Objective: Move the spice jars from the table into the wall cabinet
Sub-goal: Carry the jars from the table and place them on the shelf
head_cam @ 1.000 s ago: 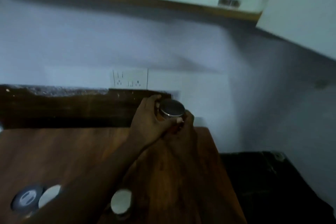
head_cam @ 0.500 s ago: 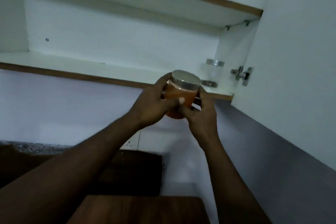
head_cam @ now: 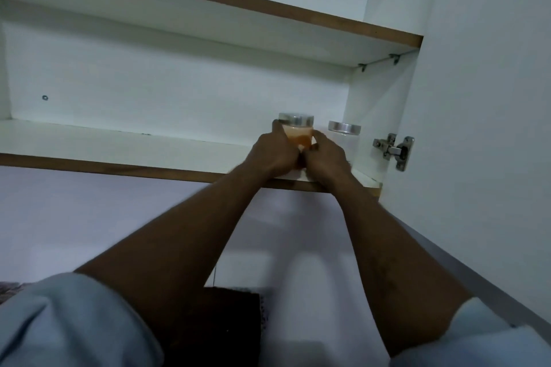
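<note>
A glass spice jar (head_cam: 298, 135) with orange powder and a silver lid stands on the lower shelf (head_cam: 119, 143) of the open wall cabinet, near its right end. My left hand (head_cam: 275, 153) grips the jar's left side and my right hand (head_cam: 326, 158) grips its right side. The jar's base is hidden behind my hands. A second jar (head_cam: 344, 128) with a silver lid stands just to the right, by the cabinet's side wall; its body is mostly hidden by my right hand.
The upper shelf (head_cam: 238, 3) runs above. The white cabinet door (head_cam: 483, 128) hangs open on the right, with a metal hinge (head_cam: 393, 150) near the jars. A dark wooden backboard (head_cam: 232, 316) shows low down between my arms.
Both hands lifted the orange jar from the table up to the cabinet and onto the lower shelf beside the other jar. The camera tilted upward.
</note>
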The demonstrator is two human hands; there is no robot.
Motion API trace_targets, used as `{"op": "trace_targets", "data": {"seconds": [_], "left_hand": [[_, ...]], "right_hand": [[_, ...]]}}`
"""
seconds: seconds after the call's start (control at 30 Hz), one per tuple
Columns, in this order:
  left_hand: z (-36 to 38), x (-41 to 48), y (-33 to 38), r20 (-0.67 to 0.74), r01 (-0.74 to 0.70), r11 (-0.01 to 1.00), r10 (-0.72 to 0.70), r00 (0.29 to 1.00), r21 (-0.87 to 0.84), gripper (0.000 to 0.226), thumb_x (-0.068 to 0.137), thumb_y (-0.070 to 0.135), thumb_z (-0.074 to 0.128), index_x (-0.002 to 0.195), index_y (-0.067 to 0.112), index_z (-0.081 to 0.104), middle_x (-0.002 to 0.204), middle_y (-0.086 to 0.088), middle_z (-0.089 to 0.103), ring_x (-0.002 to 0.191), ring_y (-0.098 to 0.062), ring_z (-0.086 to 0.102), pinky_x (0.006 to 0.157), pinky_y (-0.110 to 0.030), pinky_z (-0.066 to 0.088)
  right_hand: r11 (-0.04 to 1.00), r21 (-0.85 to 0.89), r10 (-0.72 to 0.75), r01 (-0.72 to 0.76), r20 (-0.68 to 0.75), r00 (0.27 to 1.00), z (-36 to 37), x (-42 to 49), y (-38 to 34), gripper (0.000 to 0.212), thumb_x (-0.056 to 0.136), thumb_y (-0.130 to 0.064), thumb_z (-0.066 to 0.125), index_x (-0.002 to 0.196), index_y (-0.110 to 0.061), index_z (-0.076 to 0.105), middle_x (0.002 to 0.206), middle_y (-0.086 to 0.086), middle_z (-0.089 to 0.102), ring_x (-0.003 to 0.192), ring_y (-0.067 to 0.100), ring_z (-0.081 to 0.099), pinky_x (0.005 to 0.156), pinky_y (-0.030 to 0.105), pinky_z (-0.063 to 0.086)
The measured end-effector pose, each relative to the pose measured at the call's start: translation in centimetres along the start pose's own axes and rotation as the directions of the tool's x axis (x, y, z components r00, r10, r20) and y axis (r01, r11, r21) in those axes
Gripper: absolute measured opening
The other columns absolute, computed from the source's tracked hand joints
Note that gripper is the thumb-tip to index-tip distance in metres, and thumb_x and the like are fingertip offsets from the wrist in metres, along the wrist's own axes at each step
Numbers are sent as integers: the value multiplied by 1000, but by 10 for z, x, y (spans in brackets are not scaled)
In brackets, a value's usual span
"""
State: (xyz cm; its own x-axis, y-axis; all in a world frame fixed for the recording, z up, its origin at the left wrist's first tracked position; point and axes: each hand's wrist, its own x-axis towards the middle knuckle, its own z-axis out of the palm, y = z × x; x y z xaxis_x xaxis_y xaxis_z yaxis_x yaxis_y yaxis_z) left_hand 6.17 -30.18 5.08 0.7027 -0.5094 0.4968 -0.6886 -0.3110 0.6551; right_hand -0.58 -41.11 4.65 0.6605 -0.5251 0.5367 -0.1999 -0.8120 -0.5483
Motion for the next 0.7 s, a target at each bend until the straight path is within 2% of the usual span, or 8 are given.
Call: {"op": "trace_targets", "data": {"seconds": [0.13,0.2,0.27,0.3,0.4,0.47,0.57,0.7], "left_hand": [[13,16,-4,122,-22,992,7,992,121,89,96,32,62,159,5,6,144,-20,52,127,-33,55,104,-40,47],[20,20,-7,140,-94,973,65,988,209,70,98,31,59,152,1,27,137,-19,57,120,-31,59,94,-34,48],[26,22,-11,198,-210,926,153,968,313,32,96,26,61,119,4,54,122,-15,66,101,-25,63,79,-30,44],[27,22,-12,237,-264,896,187,953,357,17,96,25,61,100,10,55,115,-14,68,92,-22,62,75,-28,40],[24,18,-13,278,-321,862,222,935,392,15,94,25,61,99,11,64,108,-11,71,84,-22,60,73,-28,38],[20,8,-13,231,-345,863,274,933,370,23,91,27,63,105,9,67,104,-10,72,88,-27,66,73,-30,43],[13,-22,-11,23,-325,914,329,944,242,24,86,23,61,107,13,70,98,-6,74,86,-26,68,73,-34,51],[5,-84,-30,-143,-421,898,437,888,129,39,91,16,57,128,14,65,119,-6,71,107,-25,63,93,-37,51]], "right_hand": [[997,-32,61,-64,-94,994,7,12,9,46,90,-28,68,134,-18,57,126,10,67,114,31,62,96,40,49],[992,-31,115,-123,-186,976,11,16,12,44,90,-28,69,131,-16,57,124,12,67,112,32,62,91,37,48],[981,-93,146,-171,-231,962,17,16,11,41,92,-27,67,128,-12,53,121,15,65,109,34,63,92,42,52],[974,-140,143,-179,-238,961,19,17,10,42,94,-27,66,129,-10,52,120,16,65,109,35,63,94,47,53],[968,-174,125,-179,-282,951,21,11,7,41,96,-26,61,131,-9,51,117,16,66,107,35,65,93,49,55],[982,-134,84,-131,-309,947,19,4,5,29,96,-22,57,122,-8,56,109,14,67,101,32,66,85,42,55],[999,47,10,6,-327,945,16,-18,-1,11,95,-14,56,101,-13,65,92,3,69,89,21,67,71,30,50],[961,140,-149,239,-468,871,31,-76,-5,8,93,-12,61,97,-15,67,86,-5,69,79,11,65,72,33,56]]}}
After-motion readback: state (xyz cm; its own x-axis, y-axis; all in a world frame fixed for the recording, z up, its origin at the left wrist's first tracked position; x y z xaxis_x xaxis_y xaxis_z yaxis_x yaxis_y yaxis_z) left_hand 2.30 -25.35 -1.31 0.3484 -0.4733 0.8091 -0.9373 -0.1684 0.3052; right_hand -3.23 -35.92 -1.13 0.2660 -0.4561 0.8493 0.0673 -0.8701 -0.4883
